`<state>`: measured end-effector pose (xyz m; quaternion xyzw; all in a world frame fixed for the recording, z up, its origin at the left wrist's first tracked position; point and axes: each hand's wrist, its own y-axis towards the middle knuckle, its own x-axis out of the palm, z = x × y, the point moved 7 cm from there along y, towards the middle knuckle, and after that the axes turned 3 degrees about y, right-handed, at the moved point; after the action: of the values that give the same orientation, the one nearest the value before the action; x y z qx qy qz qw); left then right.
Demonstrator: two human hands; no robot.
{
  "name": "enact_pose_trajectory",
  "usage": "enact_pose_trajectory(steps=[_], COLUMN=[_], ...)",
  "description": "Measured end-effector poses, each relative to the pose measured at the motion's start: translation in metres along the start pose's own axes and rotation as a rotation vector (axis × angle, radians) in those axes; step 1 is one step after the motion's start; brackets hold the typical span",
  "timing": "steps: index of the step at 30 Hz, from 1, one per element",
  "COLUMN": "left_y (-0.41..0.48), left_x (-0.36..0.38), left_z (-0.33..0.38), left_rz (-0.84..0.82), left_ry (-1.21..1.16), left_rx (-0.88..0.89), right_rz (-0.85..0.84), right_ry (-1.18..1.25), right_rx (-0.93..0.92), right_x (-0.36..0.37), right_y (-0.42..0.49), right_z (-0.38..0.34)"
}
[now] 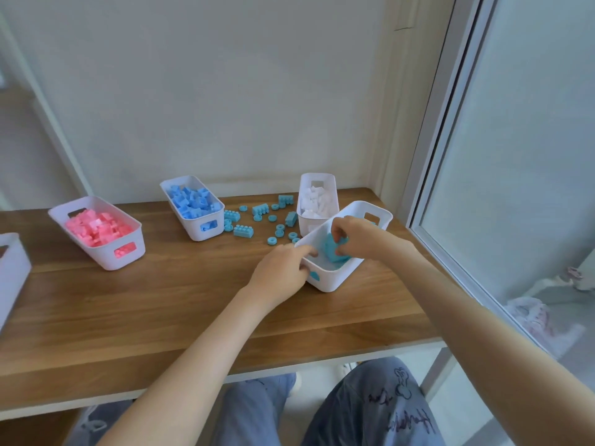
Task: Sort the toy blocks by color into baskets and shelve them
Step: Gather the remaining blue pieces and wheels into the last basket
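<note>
A white basket point(335, 278) stands near the table's right side with teal blocks point(333, 252) in it. My left hand point(280, 272) grips its near-left rim. My right hand point(354, 236) reaches into it and holds teal blocks. Several loose teal blocks point(257, 220) lie on the wooden table point(161, 300) behind the basket. Further back stand a basket of white blocks point(317, 201), a basket of blue blocks point(193, 207) and, to the left, a basket of pink blocks point(99, 233).
Part of another white basket point(11, 272) shows at the left edge. A wall rises behind the table and a glass door frame point(450, 156) stands to the right. My knees show below the table's front edge.
</note>
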<state>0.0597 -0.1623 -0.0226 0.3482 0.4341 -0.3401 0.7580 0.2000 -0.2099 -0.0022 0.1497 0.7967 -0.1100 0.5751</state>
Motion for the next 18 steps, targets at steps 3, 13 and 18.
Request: enact_pose_trajectory(steps=[3, 13, 18], left_y=[-0.001, -0.009, -0.012], left_x=[0.0, -0.013, -0.006], left_z=[-0.004, -0.026, -0.027], left_rz=[-0.039, -0.1, -0.129], left_ry=[-0.09, -0.235, -0.242], left_rx=[-0.013, -0.013, 0.006], right_rz=[-0.001, 0.242, 0.289], right_ry=[0.053, -0.05, 0.114], right_rx=[-0.013, 0.073, 0.378], right_x=[0.003, -0.004, -0.025], right_y=[0.005, 0.005, 0.024], right_z=[0.001, -0.02, 0.039])
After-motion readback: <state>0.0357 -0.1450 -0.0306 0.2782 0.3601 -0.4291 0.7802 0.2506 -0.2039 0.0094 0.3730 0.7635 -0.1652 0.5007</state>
